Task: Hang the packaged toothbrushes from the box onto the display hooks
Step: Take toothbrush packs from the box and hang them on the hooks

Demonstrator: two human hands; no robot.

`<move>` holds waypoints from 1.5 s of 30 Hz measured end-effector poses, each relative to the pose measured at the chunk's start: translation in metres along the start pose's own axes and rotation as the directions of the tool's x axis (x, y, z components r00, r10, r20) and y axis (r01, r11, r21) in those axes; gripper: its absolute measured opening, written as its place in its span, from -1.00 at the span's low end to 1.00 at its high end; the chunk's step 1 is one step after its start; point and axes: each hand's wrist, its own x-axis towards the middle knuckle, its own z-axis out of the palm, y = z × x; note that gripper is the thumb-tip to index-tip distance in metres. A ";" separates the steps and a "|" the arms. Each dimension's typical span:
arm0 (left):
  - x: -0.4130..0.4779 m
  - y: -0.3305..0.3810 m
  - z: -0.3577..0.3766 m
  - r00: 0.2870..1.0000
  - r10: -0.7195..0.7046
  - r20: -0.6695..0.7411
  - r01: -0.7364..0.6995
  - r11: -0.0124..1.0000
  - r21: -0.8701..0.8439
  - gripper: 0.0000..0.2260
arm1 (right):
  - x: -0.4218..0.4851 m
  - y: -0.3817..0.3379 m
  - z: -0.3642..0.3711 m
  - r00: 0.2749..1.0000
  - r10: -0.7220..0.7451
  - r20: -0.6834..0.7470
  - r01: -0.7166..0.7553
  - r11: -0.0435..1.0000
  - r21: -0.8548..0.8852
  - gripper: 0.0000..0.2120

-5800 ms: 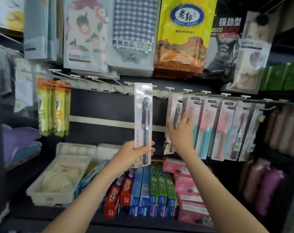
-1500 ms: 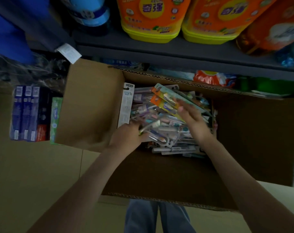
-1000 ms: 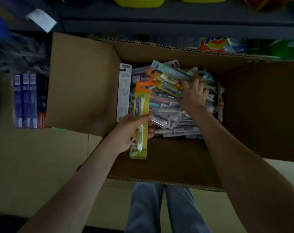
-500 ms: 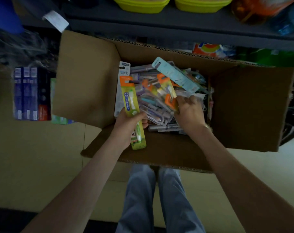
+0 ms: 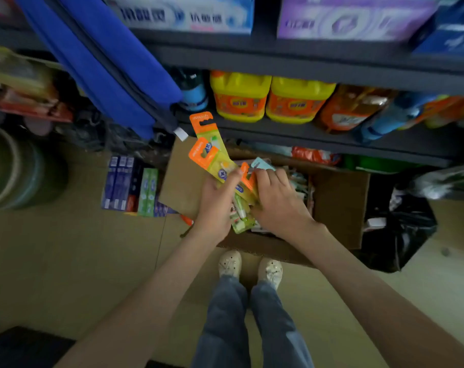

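Dark shelving (image 5: pixel 305 62) fills the upper half, with yellow jugs (image 5: pixel 268 96) standing on its lower shelf. At its foot, on the tan floor (image 5: pixel 66 261), sits an open cardboard box (image 5: pixel 339 203). Toothpaste cartons (image 5: pixel 130 184) lie just beside the box's left flap. A person stands at the box's near edge with both arms reaching over it. The left hand (image 5: pixel 216 205) grips a fan of orange-and-yellow toothbrush packs (image 5: pixel 212 155), thumb across them, raised above the box's left side. The right hand (image 5: pixel 278 205) curls its fingers over the lower ends of the same packs. More packaged brushes (image 5: pixel 297 181) lie inside the box.
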 end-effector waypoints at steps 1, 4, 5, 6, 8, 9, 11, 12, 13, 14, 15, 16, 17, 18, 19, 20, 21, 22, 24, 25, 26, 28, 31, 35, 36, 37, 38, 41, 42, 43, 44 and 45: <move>-0.008 0.014 0.003 1.000 0.023 0.002 -0.023 1.000 0.007 -0.93 | -0.003 -0.004 -0.018 1.000 -0.022 0.003 0.022 1.000 0.012 -0.40; -0.034 0.054 0.014 0.996 0.088 -0.017 -0.087 0.996 0.019 -0.92 | -0.015 -0.016 -0.068 0.995 -0.097 0.031 0.095 0.993 0.066 -0.31; -0.043 0.065 0.017 0.993 0.119 -0.017 -0.118 0.993 0.025 -0.91 | -0.020 -0.020 -0.084 0.992 -0.119 0.047 0.114 0.988 0.105 -0.29; -0.051 0.077 0.021 0.989 0.149 -0.010 -0.149 0.988 0.027 -0.91 | -0.024 -0.025 -0.099 0.989 -0.138 0.059 0.128 0.981 0.148 -0.28; -0.067 0.101 0.029 0.979 0.202 0.012 -0.202 0.979 0.026 -0.91 | -0.030 -0.033 -0.128 0.984 -0.169 0.059 0.154 0.966 0.206 -0.27; -0.073 0.113 0.031 0.974 0.225 0.021 -0.226 0.974 0.026 -0.90 | -0.031 -0.037 -0.140 0.981 -0.185 0.049 0.171 0.961 0.219 -0.26; -0.084 0.136 0.033 0.960 0.277 0.036 -0.278 0.960 0.029 -0.90 | -0.031 -0.047 -0.165 0.974 -0.225 0.019 0.215 0.948 0.237 -0.22; -0.089 0.148 0.033 0.953 0.299 0.038 -0.301 0.953 0.034 -0.90 | -0.031 -0.052 -0.178 0.970 -0.241 0.004 0.233 0.939 0.252 -0.21; -0.092 0.158 0.032 0.948 0.317 0.034 -0.318 0.947 0.033 -0.89 | -0.031 -0.057 -0.190 0.968 -0.252 -0.010 0.245 0.931 0.271 -0.21; -0.095 0.170 0.031 0.943 0.330 0.035 -0.330 0.944 0.022 -0.89 | -0.030 -0.062 -0.202 0.965 -0.259 -0.030 0.256 0.921 0.292 -0.22; -0.097 0.182 0.031 0.940 0.339 0.037 -0.339 0.941 0.005 -0.89 | -0.030 -0.068 -0.213 0.962 -0.269 -0.056 0.273 0.912 0.306 -0.24; -0.099 0.194 0.030 0.936 0.349 0.042 -0.349 0.937 -0.007 -0.89 | -0.028 -0.074 -0.224 0.959 -0.268 -0.086 0.282 0.905 0.320 -0.26; -0.101 0.206 0.029 0.930 0.363 0.052 -0.363 0.932 -0.013 -0.88 | -0.026 -0.079 -0.234 0.959 -0.255 -0.126 0.283 0.896 0.341 -0.29; -0.103 0.218 0.027 0.924 0.377 0.061 -0.378 0.926 -0.008 -0.87 | -0.023 -0.085 -0.243 0.960 -0.229 -0.161 0.274 0.888 0.370 -0.31; -0.104 0.231 0.025 0.916 0.392 0.078 -0.393 0.919 -0.003 -0.88 | -0.021 -0.092 -0.252 0.960 -0.207 -0.189 0.267 0.879 0.395 -0.34; -0.105 0.245 0.023 0.908 0.408 0.100 -0.410 0.912 0.004 -0.90 | -0.017 -0.099 -0.261 0.959 -0.199 -0.203 0.267 0.871 0.411 -0.38; -0.105 0.258 0.021 0.898 0.423 0.123 -0.427 0.904 0.013 -0.92 | -0.014 -0.107 -0.268 0.955 -0.210 -0.209 0.281 0.863 0.420 -0.41; -0.105 0.270 0.017 0.889 0.436 0.143 -0.444 0.895 0.034 -0.94 | -0.010 -0.116 -0.275 0.950 -0.234 -0.205 0.301 0.857 0.418 -0.42; -0.104 0.295 0.010 0.860 0.471 0.197 -0.492 0.867 0.076 -0.95 | -0.003 -0.137 -0.285 0.932 -0.288 -0.222 0.355 0.851 0.386 -0.41; -0.103 0.307 0.006 0.840 0.489 0.234 -0.519 0.851 0.085 -0.94 | 0.002 -0.149 -0.290 0.921 -0.302 -0.246 0.378 0.848 0.373 -0.41; -0.103 0.319 0.003 0.817 0.506 0.276 -0.545 0.834 0.084 -0.91 | 0.007 -0.162 -0.296 0.914 -0.303 -0.269 0.389 0.842 0.374 -0.42; -0.102 0.347 -0.005 0.778 0.529 0.339 -0.578 0.814 0.057 -0.85 | 0.018 -0.190 -0.309 0.904 -0.300 -0.306 0.411 0.808 0.422 -0.50; -0.100 0.393 -0.021 0.719 0.579 0.385 -0.643 0.764 0.051 -0.80 | 0.037 -0.230 -0.328 0.872 -0.304 -0.383 0.467 0.752 0.465 -0.57; -0.094 0.448 -0.041 0.641 0.639 0.425 -0.722 0.689 0.054 -0.71 | 0.058 -0.274 -0.346 0.801 -0.293 -0.522 0.520 0.773 0.363 -0.61; -0.093 0.459 -0.043 0.621 0.646 0.444 -0.731 0.682 0.031 -0.69 | 0.062 -0.284 -0.350 0.773 -0.277 -0.571 0.532 0.774 0.344 -0.60; -0.092 0.469 -0.045 0.600 0.656 0.458 -0.742 0.671 0.010 -0.66 | 0.066 -0.291 -0.354 0.745 -0.253 -0.618 0.536 0.779 0.326 -0.59; -0.094 0.478 -0.045 0.576 0.670 0.469 -0.756 0.654 -0.006 -0.64 | 0.068 -0.297 -0.358 0.716 -0.229 -0.659 0.540 0.780 0.315 -0.57; -0.097 0.495 -0.043 0.535 0.707 0.462 -0.784 0.620 -0.041 -0.66 | 0.070 -0.309 -0.369 0.674 -0.167 -0.720 0.530 0.788 0.313 -0.50; -0.098 0.498 -0.042 0.537 0.720 0.440 -0.786 0.617 -0.049 -0.68 | 0.069 -0.311 -0.371 0.674 -0.168 -0.720 0.516 0.804 0.295 -0.46; -0.099 0.502 -0.041 0.541 0.731 0.417 -0.785 0.616 -0.061 -0.71 | 0.067 -0.313 -0.372 0.672 -0.185 -0.717 0.501 0.826 0.257 -0.40; -0.100 0.507 -0.041 0.544 0.738 0.400 -0.783 0.617 -0.073 -0.73 | 0.065 -0.314 -0.373 0.669 -0.216 -0.711 0.502 0.837 0.219 -0.34; -0.100 0.511 -0.041 0.543 0.743 0.392 -0.781 0.618 -0.090 -0.76 | 0.063 -0.314 -0.374 0.670 -0.245 -0.701 0.510 0.838 0.195 -0.31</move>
